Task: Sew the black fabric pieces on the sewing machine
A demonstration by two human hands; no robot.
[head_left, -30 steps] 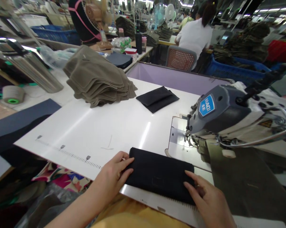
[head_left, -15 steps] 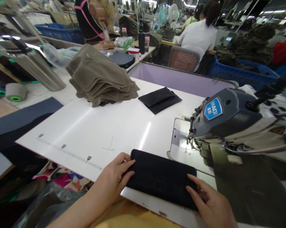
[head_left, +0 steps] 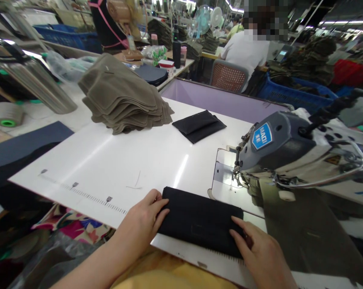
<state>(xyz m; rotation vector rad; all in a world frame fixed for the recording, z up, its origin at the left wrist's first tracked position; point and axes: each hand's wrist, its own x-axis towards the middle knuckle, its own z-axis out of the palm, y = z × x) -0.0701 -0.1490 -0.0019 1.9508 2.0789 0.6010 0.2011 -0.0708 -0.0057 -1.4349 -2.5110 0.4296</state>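
A folded piece of black fabric (head_left: 199, 220) lies at the front edge of the white table (head_left: 109, 160). My left hand (head_left: 145, 214) pinches its left end between thumb and fingers. At its right end, my right hand (head_left: 255, 247) grips the cloth the same way. Behind it rests a second folded black fabric piece (head_left: 199, 125). To the right stands a sewing machine (head_left: 278, 140), its needle area lit. Olive fabric (head_left: 308, 233) lies under and in front of the machine, right of my right hand.
A tall stack of olive fabric pieces (head_left: 121, 96) stands at the back left of the table. Left of it are a steel flask (head_left: 45, 76) and a thread cone (head_left: 8, 114). Beyond a lilac bin (head_left: 217, 98), a person in white (head_left: 244, 50) sits near a blue crate (head_left: 296, 90).
The view has shifted slightly, so the scene sits a little further left. Both hands keep their hold on the black fabric, which stays at the table edge.
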